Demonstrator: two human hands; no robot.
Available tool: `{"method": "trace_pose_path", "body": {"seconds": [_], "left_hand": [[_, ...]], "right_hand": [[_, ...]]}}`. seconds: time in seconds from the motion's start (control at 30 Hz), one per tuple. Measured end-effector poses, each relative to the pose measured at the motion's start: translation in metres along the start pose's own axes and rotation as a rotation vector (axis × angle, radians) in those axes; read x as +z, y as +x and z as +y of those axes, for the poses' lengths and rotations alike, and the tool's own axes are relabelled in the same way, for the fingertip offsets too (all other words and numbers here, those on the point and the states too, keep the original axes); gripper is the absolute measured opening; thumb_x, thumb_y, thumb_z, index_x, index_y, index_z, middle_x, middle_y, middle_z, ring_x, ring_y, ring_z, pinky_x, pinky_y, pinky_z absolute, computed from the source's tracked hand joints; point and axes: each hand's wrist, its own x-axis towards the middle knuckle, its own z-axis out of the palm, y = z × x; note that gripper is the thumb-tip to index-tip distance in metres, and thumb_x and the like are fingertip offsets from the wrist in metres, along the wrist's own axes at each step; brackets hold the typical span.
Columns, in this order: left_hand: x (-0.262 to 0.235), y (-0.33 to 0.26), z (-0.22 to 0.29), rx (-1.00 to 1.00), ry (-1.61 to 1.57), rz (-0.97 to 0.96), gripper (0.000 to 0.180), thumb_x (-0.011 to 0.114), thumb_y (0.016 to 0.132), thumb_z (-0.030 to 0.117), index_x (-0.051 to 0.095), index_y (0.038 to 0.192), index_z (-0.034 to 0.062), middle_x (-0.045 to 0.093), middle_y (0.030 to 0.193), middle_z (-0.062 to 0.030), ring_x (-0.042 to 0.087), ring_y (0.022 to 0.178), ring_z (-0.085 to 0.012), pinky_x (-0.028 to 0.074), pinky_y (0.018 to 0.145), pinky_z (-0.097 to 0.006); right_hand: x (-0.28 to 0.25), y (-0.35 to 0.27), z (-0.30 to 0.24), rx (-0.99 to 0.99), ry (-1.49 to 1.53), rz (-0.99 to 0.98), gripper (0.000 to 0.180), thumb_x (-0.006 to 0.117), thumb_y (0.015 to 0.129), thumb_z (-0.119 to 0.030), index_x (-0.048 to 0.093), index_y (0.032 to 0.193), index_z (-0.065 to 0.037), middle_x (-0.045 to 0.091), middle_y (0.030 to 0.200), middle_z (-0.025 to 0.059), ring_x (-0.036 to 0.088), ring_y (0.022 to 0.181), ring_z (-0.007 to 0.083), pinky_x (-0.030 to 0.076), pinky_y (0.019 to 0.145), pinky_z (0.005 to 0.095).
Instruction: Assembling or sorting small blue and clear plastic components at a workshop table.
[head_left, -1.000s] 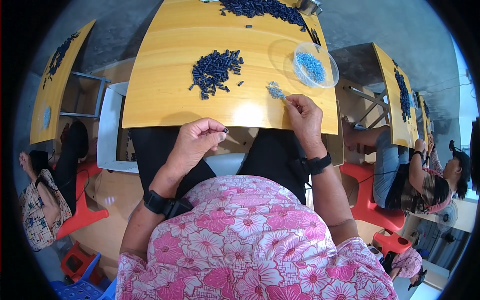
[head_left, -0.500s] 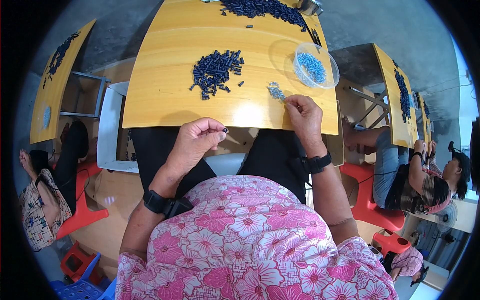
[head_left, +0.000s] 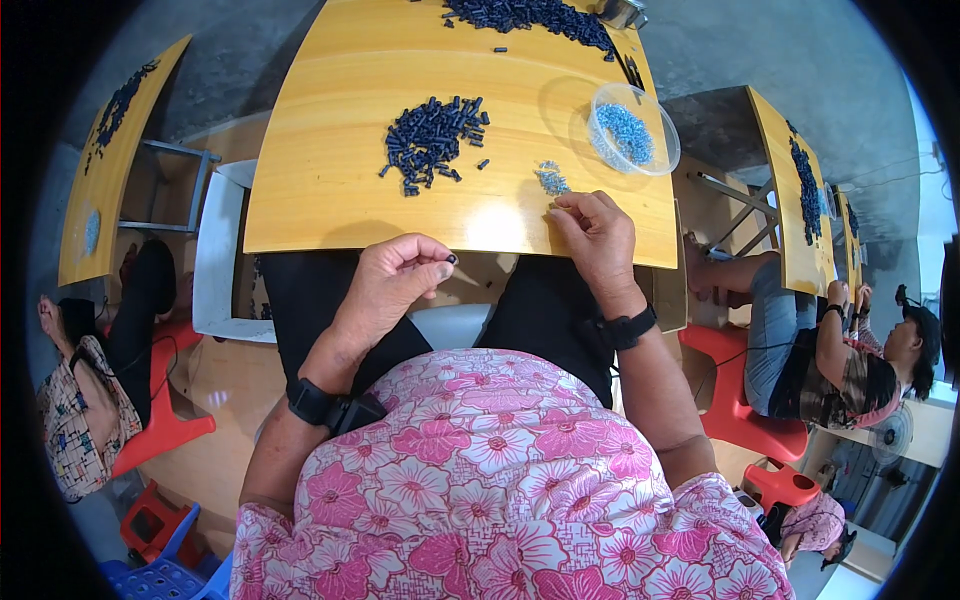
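Note:
Just off the table's near edge, my left hand (head_left: 398,280) pinches a small black cylindrical piece (head_left: 452,259) between thumb and fingertip. My right hand (head_left: 598,238) hovers over the table's front right part, thumb and fingers pressed together; whatever is between them is too small to make out. Beyond its fingertips lies a small cluster of clear blue bead-like pieces (head_left: 551,178). More of these blue pieces (head_left: 625,135) fill a round clear plastic tub (head_left: 662,160). A heap of short black cylinders (head_left: 430,140) sits on the middle of the table.
The yellow wooden table (head_left: 340,190) carries a larger black heap (head_left: 540,20), a metal cup (head_left: 620,12) and a dark slim tool (head_left: 633,72) at the back. A white box (head_left: 212,270) stands below left. People sit at other tables on both sides.
My right hand has moved a little left, away from the blue cluster toward my left hand. The left hand stays nearly still with its black piece.

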Motion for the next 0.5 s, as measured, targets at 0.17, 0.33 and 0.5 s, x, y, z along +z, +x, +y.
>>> {"method": "trace_pose_path", "body": {"seconds": [0.17, 0.33, 0.5], "left_hand": [[-0.002, 0.0, -0.001, -0.008, 0.016, -0.002, 0.011, 0.065, 0.091, 0.008, 0.065, 0.1, 0.0003, 0.065, 0.089, -0.0016, 0.057, 0.072, -0.0059, 0.048, 0.066, -0.02], [-0.003, -0.001, -0.002, -0.016, 0.011, 0.002, 0.011, 0.064, 0.091, 0.007, 0.066, 0.1, 0.0003, 0.066, 0.092, -0.0021, 0.058, 0.075, -0.0061, 0.049, 0.066, -0.021], [-0.004, -0.002, -0.001, -0.011, -0.011, -0.007, 0.011, 0.063, 0.091, 0.006, 0.066, 0.1, 0.0002, 0.066, 0.093, -0.002, 0.058, 0.076, -0.0059, 0.049, 0.067, -0.021]], "right_hand": [[0.003, 0.004, -0.008, -0.044, -0.094, -0.005, 0.011, 0.071, 0.078, -0.019, 0.072, 0.086, -0.011, 0.066, 0.083, 0.0115, 0.065, 0.076, 0.0323, 0.052, 0.069, 0.0391], [0.005, 0.007, -0.014, -0.135, -0.24, 0.025, 0.008, 0.065, 0.081, -0.016, 0.071, 0.081, -0.011, 0.064, 0.079, 0.0134, 0.065, 0.072, 0.0345, 0.053, 0.066, 0.0412], [0.004, 0.008, -0.021, -0.164, -0.322, -0.052, 0.005, 0.063, 0.082, -0.011, 0.067, 0.082, -0.008, 0.062, 0.08, 0.0142, 0.064, 0.073, 0.0357, 0.053, 0.065, 0.0424]]}}
